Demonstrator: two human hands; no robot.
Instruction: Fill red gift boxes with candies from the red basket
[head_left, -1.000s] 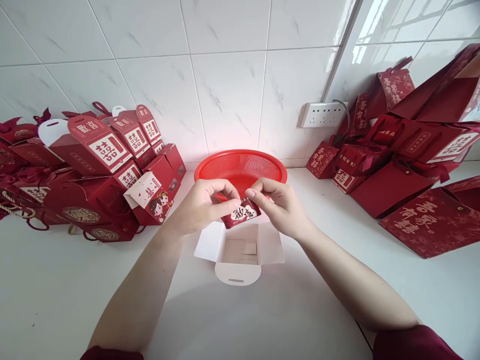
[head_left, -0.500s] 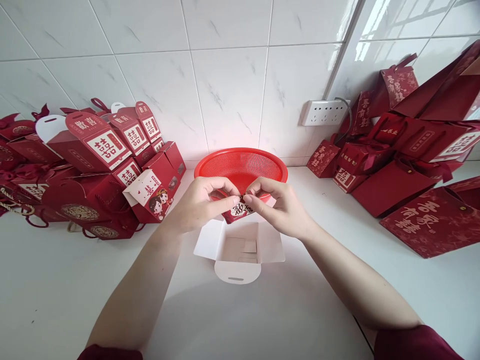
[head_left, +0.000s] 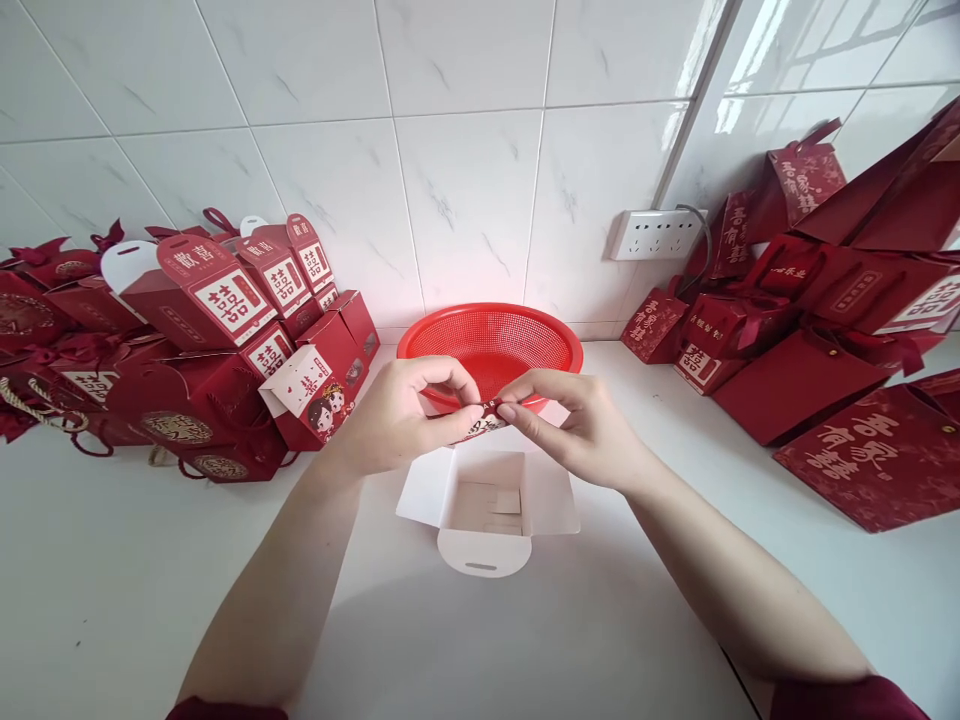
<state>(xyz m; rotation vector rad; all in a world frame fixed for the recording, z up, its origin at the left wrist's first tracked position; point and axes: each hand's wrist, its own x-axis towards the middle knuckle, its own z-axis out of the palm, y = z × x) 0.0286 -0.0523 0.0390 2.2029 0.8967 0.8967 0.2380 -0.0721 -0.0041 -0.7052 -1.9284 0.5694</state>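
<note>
Left hand (head_left: 409,415) and right hand (head_left: 585,425) meet centrally (nearly touching), 2 bare forearms angled inward, fingers pinched.

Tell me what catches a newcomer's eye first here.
Probably the bright red basket before the tiled wall. Nearer, the left hand and right hand pinch a small packet by an open white box. Red boxes crowd the left, red packages the right.

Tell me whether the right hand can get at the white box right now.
Probably yes: the white box lies open close to the right hand, with nothing seen blocking the way. That hand is busy pinching the red packet, though.
</note>
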